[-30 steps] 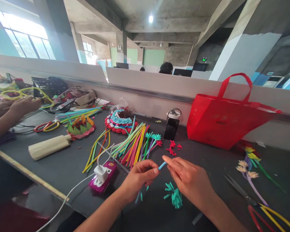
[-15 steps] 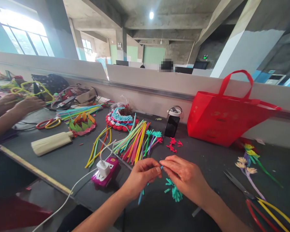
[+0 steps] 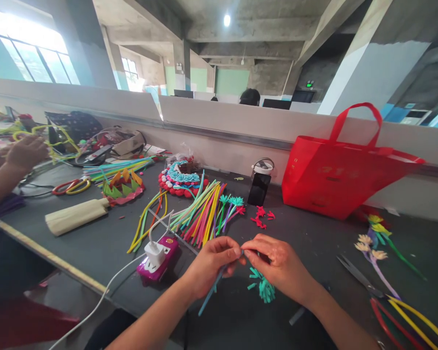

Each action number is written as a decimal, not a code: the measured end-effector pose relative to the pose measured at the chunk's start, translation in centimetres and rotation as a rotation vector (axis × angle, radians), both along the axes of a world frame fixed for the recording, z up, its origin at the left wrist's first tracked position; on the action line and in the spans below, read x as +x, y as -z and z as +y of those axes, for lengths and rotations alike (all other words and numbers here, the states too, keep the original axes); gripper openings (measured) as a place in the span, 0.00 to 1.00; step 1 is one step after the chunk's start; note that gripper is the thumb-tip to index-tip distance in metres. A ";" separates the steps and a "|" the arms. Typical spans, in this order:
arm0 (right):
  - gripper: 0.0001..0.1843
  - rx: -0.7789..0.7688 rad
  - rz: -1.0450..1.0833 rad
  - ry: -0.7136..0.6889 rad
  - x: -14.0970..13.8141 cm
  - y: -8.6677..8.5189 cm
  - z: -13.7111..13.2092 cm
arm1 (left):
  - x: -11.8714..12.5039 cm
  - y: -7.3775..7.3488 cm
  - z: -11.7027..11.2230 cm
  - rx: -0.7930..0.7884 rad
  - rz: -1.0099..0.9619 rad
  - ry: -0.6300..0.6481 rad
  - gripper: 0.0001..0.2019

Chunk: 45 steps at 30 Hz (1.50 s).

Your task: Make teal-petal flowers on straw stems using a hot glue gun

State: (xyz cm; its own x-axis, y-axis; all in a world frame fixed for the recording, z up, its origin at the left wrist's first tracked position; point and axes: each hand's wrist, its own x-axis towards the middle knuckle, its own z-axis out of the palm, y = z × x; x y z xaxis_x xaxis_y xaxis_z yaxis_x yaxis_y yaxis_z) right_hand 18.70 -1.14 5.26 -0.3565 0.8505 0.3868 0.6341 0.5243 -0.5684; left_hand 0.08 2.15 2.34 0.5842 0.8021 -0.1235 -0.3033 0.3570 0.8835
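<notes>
A blue pipe cleaner [image 3: 210, 296] is pinched between the thumb and fingers of my left hand [image 3: 212, 265], its long end slanting down to the left. My right hand [image 3: 279, 262] is closed too, thumb and forefinger pressed on the upper end of the same stem; the fingertips of both hands almost meet and cover that end. Just below the right hand lies a small heap of cut teal pieces [image 3: 265, 289] on the dark table. Beyond the hands are several red pieces [image 3: 260, 217] and a bundle of coloured pipe cleaners [image 3: 200, 218].
Scissors [image 3: 372, 287] and finished flowers [image 3: 372, 248] lie at the right, before a red bag [image 3: 336, 175]. A phone [image 3: 259, 188] leans on a white-lidded container. A purple power strip [image 3: 157, 260] with a white cable sits left. At far left are a co-worker's hands [image 3: 25, 153].
The blue stem's lower end has swung out to the left and more of it shows. My fingertips have shifted slightly. The co-worker's hands have moved left and up.
</notes>
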 end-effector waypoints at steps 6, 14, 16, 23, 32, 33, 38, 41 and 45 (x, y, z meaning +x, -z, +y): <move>0.11 -0.004 0.004 0.002 -0.2 0.3 -0.2 | -0.3 0.1 0.3 -0.035 -0.009 0.078 0.15; 0.10 0.009 -0.028 -0.006 -0.2 0.4 -0.3 | -0.7 -0.5 0.2 -0.030 0.110 0.199 0.21; 0.10 0.021 -0.017 -0.015 -0.2 0.4 -0.3 | -0.7 -0.6 0.0 -0.030 0.115 0.188 0.21; 0.09 0.060 0.018 -0.022 -0.1 0.8 -0.1 | -0.3 -0.7 -0.6 0.000 0.158 0.134 0.23; 0.09 0.072 0.023 -0.015 -0.2 1.2 0.1 | 0.0 -0.3 -0.5 -0.021 0.136 0.104 0.22; 0.09 0.071 0.020 -0.013 -0.2 1.2 0.1 | 0.0 -0.2 -0.5 -0.019 0.137 0.087 0.22; 0.11 0.010 -0.033 -0.009 0.1 1.1 0.2 | 0.1 0.2 -0.5 -0.002 0.138 -0.002 0.21; 0.16 -0.003 -0.049 -0.057 0.3 1.0 0.1 | 0.2 0.4 -0.6 0.000 0.135 0.007 0.21; 0.15 0.004 -0.059 -0.082 0.5 0.8 0.2 | 0.4 0.5 -0.7 0.003 0.161 0.025 0.22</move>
